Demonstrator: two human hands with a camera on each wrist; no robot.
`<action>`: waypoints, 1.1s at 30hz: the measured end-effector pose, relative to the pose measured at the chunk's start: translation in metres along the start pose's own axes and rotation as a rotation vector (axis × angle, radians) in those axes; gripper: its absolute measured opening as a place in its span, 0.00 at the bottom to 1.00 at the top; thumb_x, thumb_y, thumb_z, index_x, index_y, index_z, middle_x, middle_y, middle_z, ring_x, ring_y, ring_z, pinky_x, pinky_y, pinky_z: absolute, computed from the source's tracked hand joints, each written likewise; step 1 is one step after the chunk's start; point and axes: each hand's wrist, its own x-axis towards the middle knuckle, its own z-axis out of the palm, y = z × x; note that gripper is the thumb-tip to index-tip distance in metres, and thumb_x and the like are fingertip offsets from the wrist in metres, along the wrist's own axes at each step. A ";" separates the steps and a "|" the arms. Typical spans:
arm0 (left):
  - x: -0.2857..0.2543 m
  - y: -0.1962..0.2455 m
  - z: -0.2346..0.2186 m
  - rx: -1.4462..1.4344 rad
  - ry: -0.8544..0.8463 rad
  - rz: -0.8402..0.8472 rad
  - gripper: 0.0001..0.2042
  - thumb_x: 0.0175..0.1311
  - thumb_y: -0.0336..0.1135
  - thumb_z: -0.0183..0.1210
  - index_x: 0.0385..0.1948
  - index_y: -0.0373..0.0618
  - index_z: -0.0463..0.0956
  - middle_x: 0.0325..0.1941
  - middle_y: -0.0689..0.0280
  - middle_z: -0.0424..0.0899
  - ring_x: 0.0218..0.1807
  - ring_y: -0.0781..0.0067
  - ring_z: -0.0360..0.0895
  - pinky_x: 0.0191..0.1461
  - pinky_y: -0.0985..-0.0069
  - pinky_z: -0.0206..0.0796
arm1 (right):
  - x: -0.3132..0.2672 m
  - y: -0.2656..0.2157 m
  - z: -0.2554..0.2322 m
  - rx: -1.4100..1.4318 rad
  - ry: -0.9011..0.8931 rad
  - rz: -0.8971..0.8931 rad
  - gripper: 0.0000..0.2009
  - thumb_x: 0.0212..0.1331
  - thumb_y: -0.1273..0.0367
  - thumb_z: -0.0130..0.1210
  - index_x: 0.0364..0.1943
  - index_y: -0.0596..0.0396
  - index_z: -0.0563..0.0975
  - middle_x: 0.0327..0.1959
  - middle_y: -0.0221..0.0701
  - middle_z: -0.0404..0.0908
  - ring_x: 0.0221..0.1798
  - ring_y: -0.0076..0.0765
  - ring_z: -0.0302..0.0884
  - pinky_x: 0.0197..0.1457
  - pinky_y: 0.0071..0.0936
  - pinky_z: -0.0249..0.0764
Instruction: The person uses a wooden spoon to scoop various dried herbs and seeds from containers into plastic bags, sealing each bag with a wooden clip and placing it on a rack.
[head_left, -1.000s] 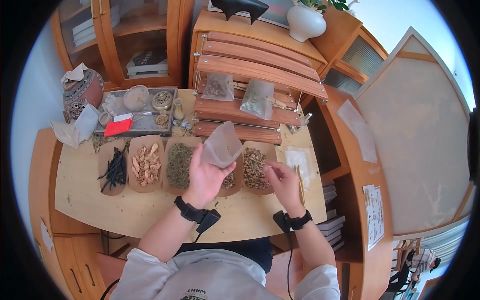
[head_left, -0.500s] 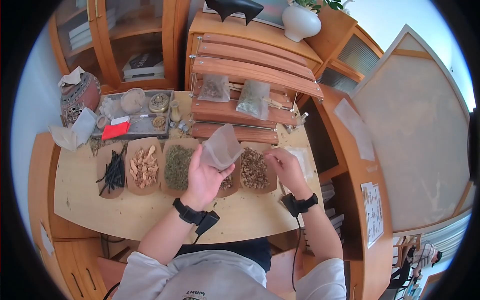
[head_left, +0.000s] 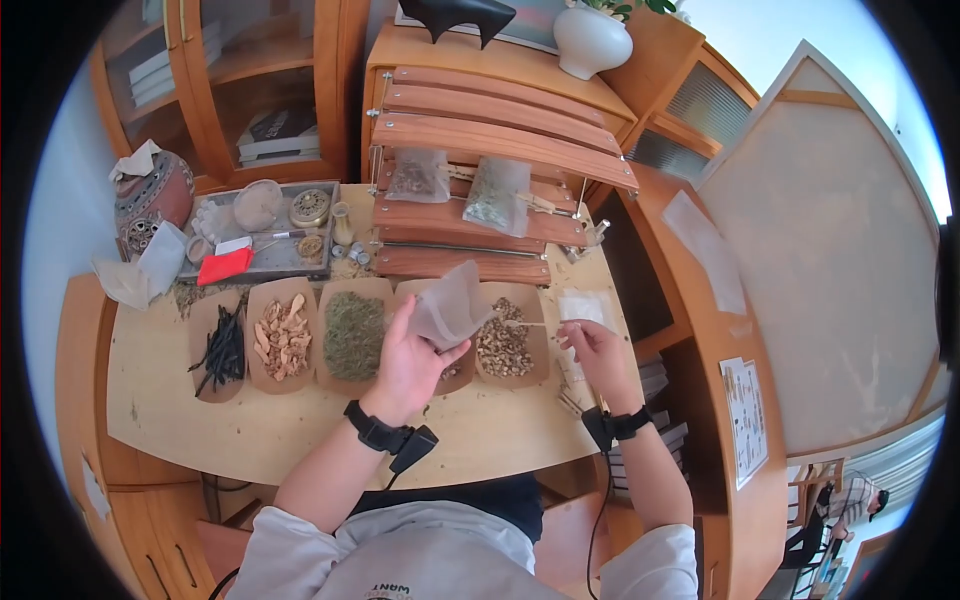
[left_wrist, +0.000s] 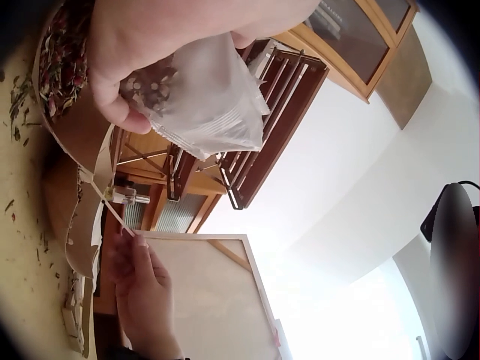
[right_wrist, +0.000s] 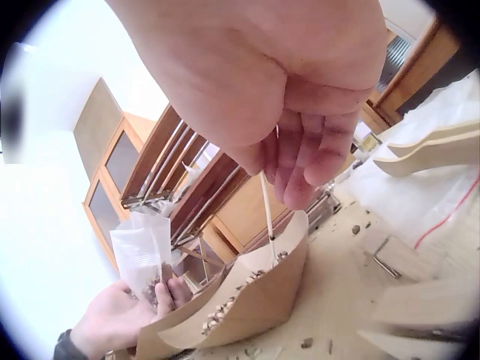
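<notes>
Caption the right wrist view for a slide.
Right hand pinches a thin stick over a brown tray; left hand holds a translucent bag.

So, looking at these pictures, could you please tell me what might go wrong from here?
The thin wooden stick in the right hand reaches over the rightmost paper tray, so a knock could scatter its chopped brown pieces onto the table.

The left hand grips the translucent pouch low down; if its top is open, which I can't confirm, tilting might spill the bits inside.
</notes>
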 end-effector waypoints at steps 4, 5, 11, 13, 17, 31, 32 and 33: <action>-0.002 0.001 0.002 0.032 0.053 -0.020 0.30 0.70 0.60 0.49 0.65 0.50 0.63 0.64 0.62 0.70 0.63 0.64 0.68 0.62 0.60 0.64 | -0.012 0.010 0.002 0.032 -0.055 -0.055 0.11 0.71 0.68 0.52 0.43 0.64 0.81 0.32 0.30 0.84 0.33 0.20 0.79 0.36 0.18 0.73; -0.002 0.000 0.002 0.036 0.060 -0.025 0.29 0.69 0.60 0.49 0.65 0.50 0.63 0.64 0.62 0.70 0.63 0.65 0.68 0.62 0.60 0.64 | -0.014 0.011 0.002 0.042 -0.054 -0.065 0.11 0.71 0.68 0.51 0.43 0.63 0.80 0.32 0.29 0.83 0.33 0.19 0.79 0.34 0.17 0.71; 0.000 -0.003 -0.001 0.079 0.101 -0.032 0.29 0.70 0.59 0.50 0.64 0.49 0.63 0.65 0.62 0.69 0.64 0.65 0.67 0.62 0.60 0.64 | -0.012 0.013 -0.002 -0.009 0.074 -0.013 0.12 0.71 0.67 0.51 0.40 0.64 0.80 0.28 0.28 0.81 0.29 0.19 0.77 0.32 0.19 0.71; -0.001 -0.001 0.002 0.082 0.126 -0.036 0.29 0.70 0.58 0.50 0.64 0.48 0.63 0.65 0.62 0.69 0.64 0.65 0.67 0.62 0.60 0.63 | -0.013 0.016 0.001 0.006 0.040 0.034 0.13 0.70 0.66 0.51 0.39 0.64 0.80 0.26 0.28 0.81 0.27 0.20 0.77 0.31 0.20 0.71; 0.001 -0.003 -0.001 0.072 0.124 -0.039 0.29 0.70 0.58 0.50 0.64 0.48 0.63 0.65 0.62 0.69 0.64 0.65 0.67 0.63 0.60 0.63 | -0.015 0.018 0.019 0.208 -0.043 0.202 0.13 0.70 0.65 0.51 0.35 0.62 0.80 0.23 0.26 0.78 0.22 0.19 0.74 0.24 0.19 0.68; 0.001 -0.001 -0.001 0.062 0.126 -0.043 0.29 0.70 0.57 0.50 0.63 0.47 0.63 0.65 0.62 0.69 0.65 0.65 0.66 0.63 0.59 0.63 | -0.010 0.008 0.009 0.591 -0.168 0.471 0.09 0.69 0.68 0.51 0.34 0.58 0.77 0.26 0.24 0.75 0.24 0.21 0.70 0.26 0.19 0.66; 0.001 -0.001 0.000 0.062 0.129 -0.044 0.29 0.70 0.57 0.51 0.63 0.47 0.63 0.65 0.62 0.69 0.65 0.65 0.66 0.63 0.59 0.63 | -0.009 0.006 0.005 0.595 -0.168 0.466 0.09 0.69 0.68 0.51 0.35 0.58 0.77 0.27 0.25 0.75 0.24 0.20 0.70 0.27 0.19 0.66; 0.001 -0.001 -0.001 0.062 0.122 -0.043 0.29 0.69 0.58 0.52 0.62 0.48 0.63 0.64 0.62 0.69 0.65 0.65 0.66 0.63 0.58 0.63 | -0.008 0.003 0.002 0.600 -0.167 0.461 0.09 0.69 0.68 0.51 0.35 0.59 0.77 0.28 0.25 0.75 0.25 0.20 0.70 0.27 0.19 0.66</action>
